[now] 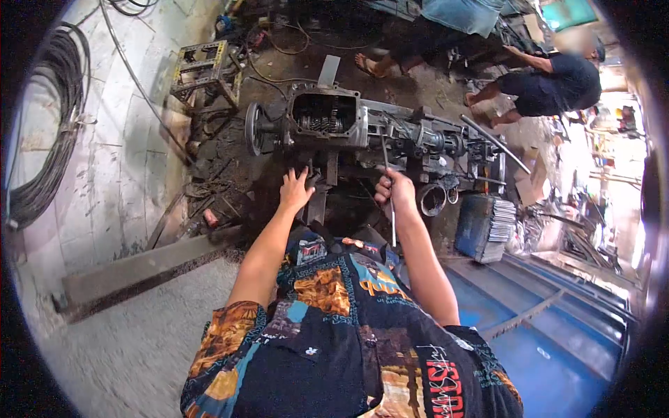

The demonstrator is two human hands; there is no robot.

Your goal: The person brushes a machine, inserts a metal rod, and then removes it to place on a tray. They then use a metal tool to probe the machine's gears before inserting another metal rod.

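Note:
A greasy metal machine that looks like a lathe (363, 125) lies across in front of me. Its boxy housing has no cover, and dark gears (324, 124) show inside. My right hand (396, 189) is wrapped round a slim metal rod (393, 221), whose upper end reaches the machine just right of the housing. Whether that end is seated in something is too small to tell. Below the housing, my left hand (296, 189) has its fingers spread, near the machine's front side and holding nothing. A round pulley wheel (254, 129) stands at the machine's left end.
A coil of black cable (66, 139) hangs on the left wall, with a metal stand (202, 73) near it. One person (557, 87) squats at upper right; another's legs (401, 52) are behind the machine. A blue block-like object (475, 226) and blue metal panel (550, 348) lie right.

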